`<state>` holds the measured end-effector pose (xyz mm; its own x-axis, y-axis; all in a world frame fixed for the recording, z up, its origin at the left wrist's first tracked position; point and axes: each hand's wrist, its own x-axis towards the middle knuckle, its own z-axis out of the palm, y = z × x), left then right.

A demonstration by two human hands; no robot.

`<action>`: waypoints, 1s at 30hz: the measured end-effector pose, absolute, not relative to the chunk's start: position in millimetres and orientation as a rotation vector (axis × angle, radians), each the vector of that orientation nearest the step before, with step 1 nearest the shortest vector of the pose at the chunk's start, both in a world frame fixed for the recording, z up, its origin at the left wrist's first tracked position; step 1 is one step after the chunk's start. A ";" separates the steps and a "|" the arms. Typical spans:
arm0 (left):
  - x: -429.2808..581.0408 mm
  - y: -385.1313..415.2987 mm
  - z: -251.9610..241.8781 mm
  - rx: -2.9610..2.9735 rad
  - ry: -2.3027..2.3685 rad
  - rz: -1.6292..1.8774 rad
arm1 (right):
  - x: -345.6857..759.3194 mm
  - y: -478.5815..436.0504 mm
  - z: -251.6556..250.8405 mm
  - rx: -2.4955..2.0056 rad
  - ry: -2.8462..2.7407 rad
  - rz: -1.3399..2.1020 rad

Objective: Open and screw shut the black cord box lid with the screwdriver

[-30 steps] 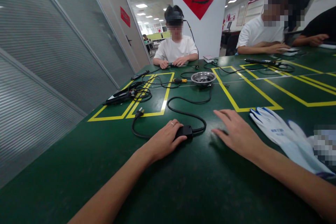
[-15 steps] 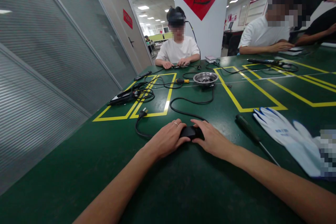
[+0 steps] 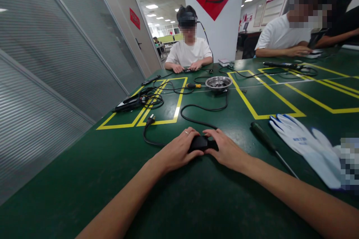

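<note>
My left hand (image 3: 181, 145) and my right hand (image 3: 226, 150) grip opposite ends of a black, block-shaped plastic device (image 3: 199, 143) low over the green table. Fingers and thumbs close round it from both sides, so its ends are partly covered. From behind the left hand, a black cord runs out to a plug (image 3: 150, 120) with metal prongs. Another black cable (image 3: 200, 122) curves from near my right hand toward a metal bowl (image 3: 218, 83). Whether both cords join the device is hidden by my fingers.
To the right lie a dark-handled screwdriver (image 3: 263, 137) and white gloves (image 3: 305, 143). A yellow-and-black screwdriver (image 3: 194, 86) lies left of the bowl. Bundled black cords and a device (image 3: 131, 102) sit at the left. Co-workers (image 3: 189, 50) sit across the table (image 3: 84, 179).
More of the device's dark top shows between my hands, which stay in nearly the same place. The view has shifted slightly. At the right, a co-worker's hand now has a dark object raised.
</note>
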<state>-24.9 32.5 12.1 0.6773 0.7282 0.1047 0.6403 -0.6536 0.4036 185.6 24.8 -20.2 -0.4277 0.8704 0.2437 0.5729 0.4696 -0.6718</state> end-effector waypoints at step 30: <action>12.2 2.7 9.7 2.799 1.090 0.194 | 230.4 0.2 130.7 -1.204 -1.656 0.083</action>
<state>12.2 2.7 9.7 0.7308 0.6788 0.0716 0.6619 -0.7305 0.1683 230.4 0.2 130.7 0.0436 0.7293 0.6828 0.6572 0.4938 -0.5694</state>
